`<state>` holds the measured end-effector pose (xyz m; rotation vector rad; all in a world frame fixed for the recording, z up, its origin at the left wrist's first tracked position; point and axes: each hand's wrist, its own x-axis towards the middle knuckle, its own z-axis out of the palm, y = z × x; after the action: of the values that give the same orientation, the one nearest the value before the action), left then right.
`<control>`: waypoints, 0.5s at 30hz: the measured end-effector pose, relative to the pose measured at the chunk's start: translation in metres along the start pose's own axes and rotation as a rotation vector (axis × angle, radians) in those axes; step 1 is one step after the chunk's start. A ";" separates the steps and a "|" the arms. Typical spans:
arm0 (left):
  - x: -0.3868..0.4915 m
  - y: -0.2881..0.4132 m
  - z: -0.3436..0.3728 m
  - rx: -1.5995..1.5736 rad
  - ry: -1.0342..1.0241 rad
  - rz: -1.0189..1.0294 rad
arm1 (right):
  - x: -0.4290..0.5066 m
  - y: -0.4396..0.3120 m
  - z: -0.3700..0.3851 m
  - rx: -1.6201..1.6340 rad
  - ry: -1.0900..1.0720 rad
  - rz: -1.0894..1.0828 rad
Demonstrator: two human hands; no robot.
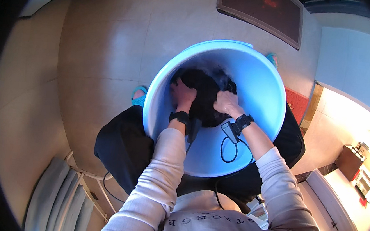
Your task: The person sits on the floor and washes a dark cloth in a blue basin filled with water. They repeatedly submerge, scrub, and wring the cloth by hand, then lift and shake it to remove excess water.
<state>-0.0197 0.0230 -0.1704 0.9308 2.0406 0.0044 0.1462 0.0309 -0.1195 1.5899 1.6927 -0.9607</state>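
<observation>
A large light-blue plastic bucket [273, 106] stands between my knees, its mouth facing up at me. Wet-looking dark cloth [203, 99] lies in the bottom, and whitish suds or water [206, 65] show along its far side. My left hand [183, 95] is down at the left of the cloth, thumb spread, with its other fingers partly hidden. On the right, my right hand [228, 102] is curled with its fingers closed on the cloth. Each wrist wears a black strap with a small device; the right device [230, 131] trails a looped cable over the bucket's inner wall.
A white radiator [60, 197] stands at lower left. A dark framed mat [259, 14] lies on the tiled floor ahead, and a red mat [295, 103] is right of the bucket. At far right a lit counter [346, 192] holds several items. My turquoise slippers [139, 95] flank the bucket.
</observation>
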 end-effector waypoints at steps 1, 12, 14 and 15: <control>-0.003 0.000 0.001 -0.032 0.004 -0.018 | 0.000 -0.007 -0.001 0.075 0.240 0.001; 0.005 -0.062 0.061 -0.181 0.022 -0.005 | 0.114 -0.025 0.019 -0.122 0.473 -0.279; 0.014 -0.068 0.074 -0.389 -0.046 -0.064 | 0.123 -0.025 0.011 -0.022 0.409 -0.196; 0.020 -0.068 0.078 -0.581 -0.120 -0.077 | 0.123 -0.025 0.006 0.049 0.432 -0.212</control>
<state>-0.0123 -0.0388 -0.2559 0.4744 1.8090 0.4634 0.1110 0.0929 -0.2224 1.7690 2.1817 -0.8003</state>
